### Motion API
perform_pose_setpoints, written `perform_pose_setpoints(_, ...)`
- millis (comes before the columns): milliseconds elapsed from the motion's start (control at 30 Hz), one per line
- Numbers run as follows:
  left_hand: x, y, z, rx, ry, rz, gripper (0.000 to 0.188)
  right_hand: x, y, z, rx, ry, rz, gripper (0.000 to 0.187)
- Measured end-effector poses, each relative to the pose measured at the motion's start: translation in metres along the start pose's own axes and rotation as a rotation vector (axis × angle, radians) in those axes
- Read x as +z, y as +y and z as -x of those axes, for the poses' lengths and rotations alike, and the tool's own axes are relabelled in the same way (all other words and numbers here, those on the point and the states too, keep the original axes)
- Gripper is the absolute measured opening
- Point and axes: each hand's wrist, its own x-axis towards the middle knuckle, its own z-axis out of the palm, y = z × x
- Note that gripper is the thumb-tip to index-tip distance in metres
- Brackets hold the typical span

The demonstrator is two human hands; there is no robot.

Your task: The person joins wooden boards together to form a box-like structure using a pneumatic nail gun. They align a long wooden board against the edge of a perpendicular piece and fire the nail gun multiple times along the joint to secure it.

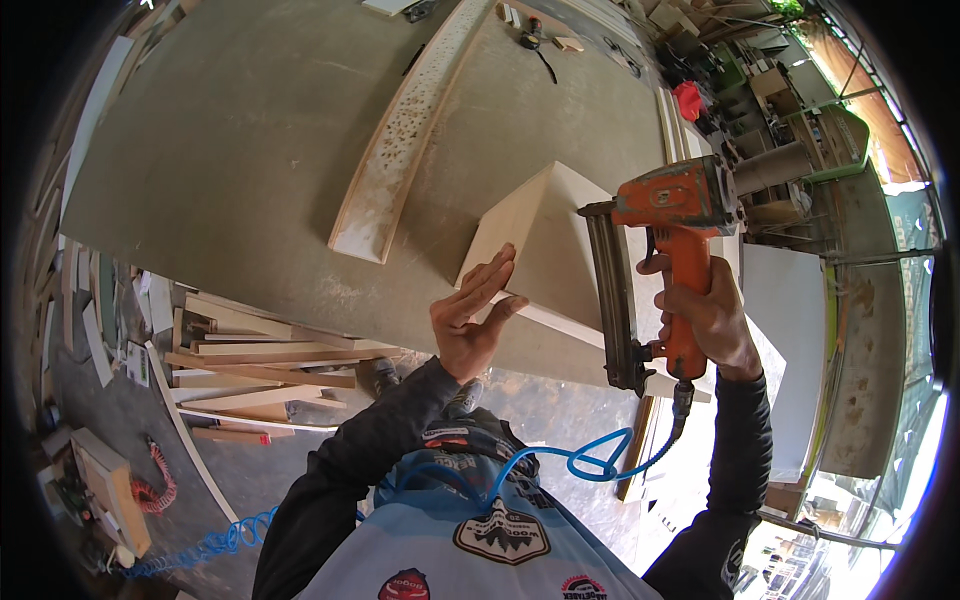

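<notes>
My right hand (705,320) grips the orange handle of a pneumatic nail gun (660,215), held upright over the near right corner of a plywood box (545,235). The gun's dark magazine runs down along the box's near edge. A blue coiled air hose (560,460) hangs from the handle's base toward my body. My left hand (470,315) lies flat with fingers spread against the left face of the box, steadying it on the large workbench (240,150).
A long, paint-spattered strip of wood (400,135) lies on the bench left of the box. Small tools (535,40) sit at the far edge. Stacked wood offcuts (255,365) lie on the floor at left. Machines and clutter (770,120) fill the right side.
</notes>
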Motion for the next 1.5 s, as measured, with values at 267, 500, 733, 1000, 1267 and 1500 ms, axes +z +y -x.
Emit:
perform_pose_setpoints(267,0.018,0.030,-0.018,-0.093,0.164,-0.052,0.072,0.001,0.002,0.002,0.026,0.045,-0.001,0.035)
perform_pose_setpoints(500,0.026,0.011,-0.010,-0.009,0.147,-0.244,0.056,-0.006,0.008,0.000,-0.050,-0.036,0.034,0.031)
perform_pose_setpoints(733,0.039,0.009,-0.006,-0.069,0.221,-0.156,0.048,-0.004,0.003,0.000,0.041,-0.012,0.024,0.037)
perform_pose_setpoints(1000,0.043,0.009,-0.007,-0.062,0.246,-0.166,0.048,-0.007,-0.013,0.005,0.069,-0.227,0.008,0.053)
perform_pose_setpoints(1267,0.041,0.006,-0.007,-0.011,0.252,-0.165,0.050,0.002,-0.025,0.004,0.051,-0.302,-0.042,0.060)
perform_pose_setpoints(1500,0.040,0.003,-0.007,0.003,0.242,-0.189,0.054,-0.002,-0.035,-0.002,0.128,-0.386,0.077,0.059)
